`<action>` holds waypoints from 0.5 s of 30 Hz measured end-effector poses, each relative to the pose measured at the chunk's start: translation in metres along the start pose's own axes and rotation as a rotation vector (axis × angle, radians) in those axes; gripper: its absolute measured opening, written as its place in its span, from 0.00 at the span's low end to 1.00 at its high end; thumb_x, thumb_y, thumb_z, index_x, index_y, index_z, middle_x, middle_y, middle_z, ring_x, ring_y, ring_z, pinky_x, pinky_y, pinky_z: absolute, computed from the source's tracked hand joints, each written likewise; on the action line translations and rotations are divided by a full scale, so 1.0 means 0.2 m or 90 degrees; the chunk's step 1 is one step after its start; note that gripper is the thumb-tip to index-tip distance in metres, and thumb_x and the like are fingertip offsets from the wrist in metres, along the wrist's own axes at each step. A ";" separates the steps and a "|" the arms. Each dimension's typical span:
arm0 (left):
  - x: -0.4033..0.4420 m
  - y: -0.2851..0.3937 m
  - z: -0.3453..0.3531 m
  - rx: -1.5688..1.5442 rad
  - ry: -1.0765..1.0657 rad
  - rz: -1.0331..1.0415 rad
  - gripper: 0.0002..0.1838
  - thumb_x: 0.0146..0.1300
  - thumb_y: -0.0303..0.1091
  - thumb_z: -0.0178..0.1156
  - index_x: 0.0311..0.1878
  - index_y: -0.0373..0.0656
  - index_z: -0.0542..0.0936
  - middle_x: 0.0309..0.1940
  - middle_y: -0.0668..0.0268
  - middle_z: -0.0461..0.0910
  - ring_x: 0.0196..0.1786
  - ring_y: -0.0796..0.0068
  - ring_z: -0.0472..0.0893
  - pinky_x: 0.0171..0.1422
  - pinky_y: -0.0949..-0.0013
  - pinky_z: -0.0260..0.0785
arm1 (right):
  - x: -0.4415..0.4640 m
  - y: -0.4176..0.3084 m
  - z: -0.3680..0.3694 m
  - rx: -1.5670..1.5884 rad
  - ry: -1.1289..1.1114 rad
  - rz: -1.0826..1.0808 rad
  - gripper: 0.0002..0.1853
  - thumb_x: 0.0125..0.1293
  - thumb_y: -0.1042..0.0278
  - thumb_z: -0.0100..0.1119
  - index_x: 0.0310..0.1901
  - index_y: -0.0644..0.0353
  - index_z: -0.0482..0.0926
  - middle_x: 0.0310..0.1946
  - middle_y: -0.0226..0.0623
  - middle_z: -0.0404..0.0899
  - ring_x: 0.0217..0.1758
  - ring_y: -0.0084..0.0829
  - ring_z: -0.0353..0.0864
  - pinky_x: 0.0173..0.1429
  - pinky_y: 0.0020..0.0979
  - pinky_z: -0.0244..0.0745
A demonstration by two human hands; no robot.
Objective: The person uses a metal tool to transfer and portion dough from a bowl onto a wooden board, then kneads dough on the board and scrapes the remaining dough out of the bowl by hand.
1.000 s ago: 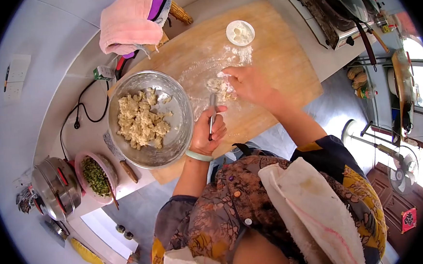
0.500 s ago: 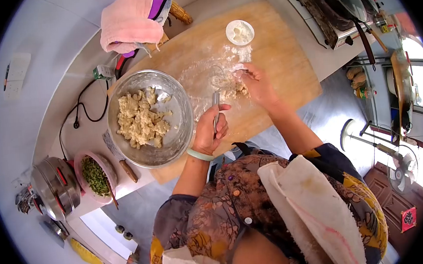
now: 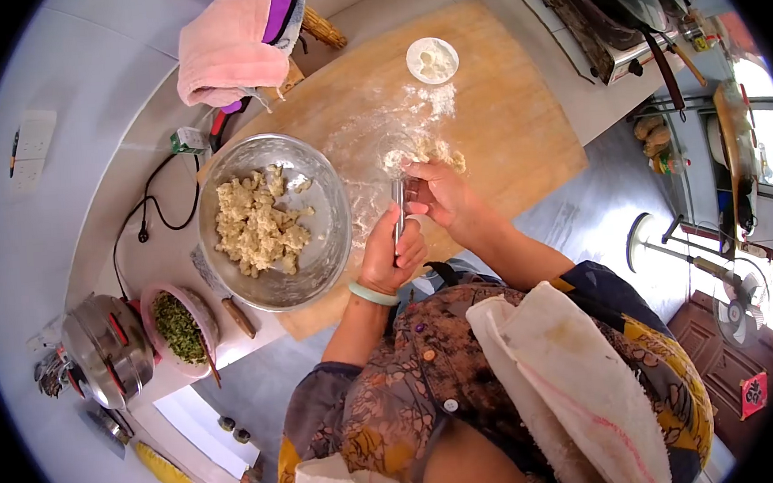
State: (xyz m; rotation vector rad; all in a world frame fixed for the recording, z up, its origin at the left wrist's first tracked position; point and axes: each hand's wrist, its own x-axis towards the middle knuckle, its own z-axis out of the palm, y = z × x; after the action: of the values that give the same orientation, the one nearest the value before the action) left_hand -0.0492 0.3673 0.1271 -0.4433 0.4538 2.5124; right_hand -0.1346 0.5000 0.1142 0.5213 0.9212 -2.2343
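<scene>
My left hand (image 3: 392, 252) is wrapped round the metal handle of a whisk (image 3: 399, 207). Pale dough clings inside the whisk's wire head, which points away from me over the floured wooden board (image 3: 511, 101). My right hand (image 3: 444, 195) is closed at the base of the wires, fingertips against them; whether dough is pinched there I cannot tell. Just beyond those fingers lie crumbly dough bits (image 3: 443, 152) on the board. To the left stands a large steel bowl (image 3: 333, 236) with lumpy dough (image 3: 257, 223) in it.
A small white bowl of flour (image 3: 433, 61) sits at the board's far side. Left are a knife (image 3: 238, 318), a pink bowl (image 3: 149, 322) of chopped greens and a steel pot (image 3: 105, 347). A gas stove (image 3: 610, 60) with pans stands at the far right.
My right hand has come left and nearer to me, from the dough bits onto the whisk. The whisk handle has turned more upright in my left hand, which has shifted slightly right.
</scene>
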 end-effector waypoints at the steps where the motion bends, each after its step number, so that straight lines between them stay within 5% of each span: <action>1: -0.01 -0.01 0.01 -0.003 0.005 0.007 0.22 0.77 0.47 0.39 0.50 0.38 0.74 0.11 0.76 0.57 0.10 0.85 0.54 0.16 0.78 0.48 | -0.02 -0.01 0.02 -0.006 0.025 -0.004 0.10 0.67 0.69 0.59 0.45 0.65 0.73 0.34 0.35 0.76 0.34 0.29 0.77 0.33 0.33 0.73; 4: -0.01 -0.02 0.03 -0.010 0.020 0.027 0.22 0.77 0.47 0.39 0.51 0.38 0.74 0.11 0.76 0.57 0.10 0.84 0.54 0.17 0.78 0.48 | 0.01 0.01 0.05 -0.029 0.050 -0.108 0.12 0.68 0.66 0.59 0.44 0.66 0.73 0.34 0.37 0.76 0.32 0.30 0.78 0.31 0.33 0.74; 10: -0.02 -0.05 0.07 0.040 0.056 0.027 0.23 0.77 0.48 0.39 0.54 0.38 0.74 0.11 0.76 0.57 0.10 0.85 0.54 0.16 0.78 0.48 | 0.08 -0.02 0.07 -0.048 0.183 -0.039 0.17 0.68 0.57 0.61 0.42 0.66 0.73 0.35 0.36 0.75 0.32 0.29 0.79 0.33 0.31 0.76; 15: 0.01 -0.03 0.01 -0.042 0.066 0.039 0.24 0.77 0.48 0.40 0.55 0.37 0.74 0.11 0.76 0.57 0.10 0.85 0.54 0.16 0.78 0.50 | 0.05 0.07 0.00 -0.006 0.080 -0.060 0.15 0.68 0.59 0.61 0.42 0.64 0.72 0.34 0.35 0.75 0.33 0.28 0.77 0.30 0.31 0.74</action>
State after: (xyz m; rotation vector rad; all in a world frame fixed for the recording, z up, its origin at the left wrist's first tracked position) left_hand -0.0484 0.3737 0.1259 -0.5960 0.4322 2.5782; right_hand -0.1318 0.4891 0.1017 0.6327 1.0397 -2.3008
